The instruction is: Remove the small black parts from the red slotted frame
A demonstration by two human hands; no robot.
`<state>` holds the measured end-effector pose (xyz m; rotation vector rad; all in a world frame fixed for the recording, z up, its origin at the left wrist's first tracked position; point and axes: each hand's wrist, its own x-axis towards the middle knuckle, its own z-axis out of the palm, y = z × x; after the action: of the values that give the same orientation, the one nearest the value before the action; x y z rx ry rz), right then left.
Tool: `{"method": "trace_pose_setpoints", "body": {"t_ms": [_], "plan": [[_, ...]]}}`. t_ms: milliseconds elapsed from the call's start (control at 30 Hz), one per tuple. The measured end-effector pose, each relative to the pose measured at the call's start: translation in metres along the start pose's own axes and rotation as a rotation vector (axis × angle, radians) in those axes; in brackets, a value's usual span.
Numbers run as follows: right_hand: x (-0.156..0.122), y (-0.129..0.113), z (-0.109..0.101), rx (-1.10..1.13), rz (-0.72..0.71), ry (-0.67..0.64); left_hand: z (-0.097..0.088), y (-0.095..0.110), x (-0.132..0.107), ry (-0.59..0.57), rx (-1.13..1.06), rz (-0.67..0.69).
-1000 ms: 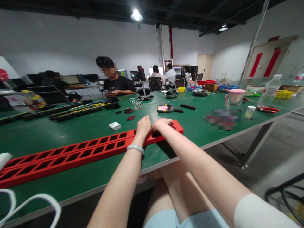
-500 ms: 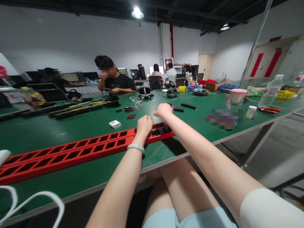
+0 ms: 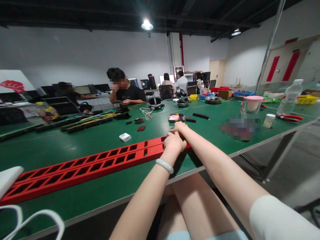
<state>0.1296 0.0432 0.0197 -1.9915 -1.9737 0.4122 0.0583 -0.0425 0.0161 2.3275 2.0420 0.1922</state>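
Note:
A long red slotted frame (image 3: pixel 95 163) with two rows of openings lies along the front of the green table. My left hand (image 3: pixel 175 141), with a pale bangle at the wrist, is closed over its right end. Just behind, my right hand (image 3: pixel 180 128) meets the left at the same end, fingers bent downward. What the right fingertips hold, if anything, is hidden. Both hands cover the frame's right end and whatever sits in it. Beyond the right hand lies a small box with wires (image 3: pixel 176 117), near two black bars (image 3: pixel 200 116).
A white adapter (image 3: pixel 125 137) and dark red pieces (image 3: pixel 141 128) lie behind the frame. To the right are a pink-lidded cup (image 3: pixel 252 105), a small white bottle (image 3: pixel 269 121), red-handled pliers (image 3: pixel 291 117) and a water bottle (image 3: pixel 290 96). A person (image 3: pixel 127 90) sits across the table.
My left hand has moved right along the red frame to meet the right hand. My right hand has come down and nearer, uncovering the small wired box. The view has shifted slightly.

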Motion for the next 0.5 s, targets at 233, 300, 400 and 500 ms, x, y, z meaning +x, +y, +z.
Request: {"method": "trace_pose_setpoints", "body": {"t_ms": [233, 300, 400, 500], "plan": [[-0.039, 0.056, -0.046, -0.103, -0.220, 0.367, 0.002, 0.012, 0.017, -0.081, -0.011, -0.217], [-0.069, 0.105, -0.063, -0.047, -0.274, 0.570, 0.003, 0.011, 0.023, -0.101, -0.011, -0.236], [-0.117, 0.193, -0.077, 0.089, -0.195, 0.843, 0.006, 0.007, 0.034, -0.150, -0.021, -0.229], [-0.153, 0.268, -0.076, 0.237, -0.098, 0.955, 0.009, 0.003, 0.044, -0.161, -0.032, -0.204]]}}
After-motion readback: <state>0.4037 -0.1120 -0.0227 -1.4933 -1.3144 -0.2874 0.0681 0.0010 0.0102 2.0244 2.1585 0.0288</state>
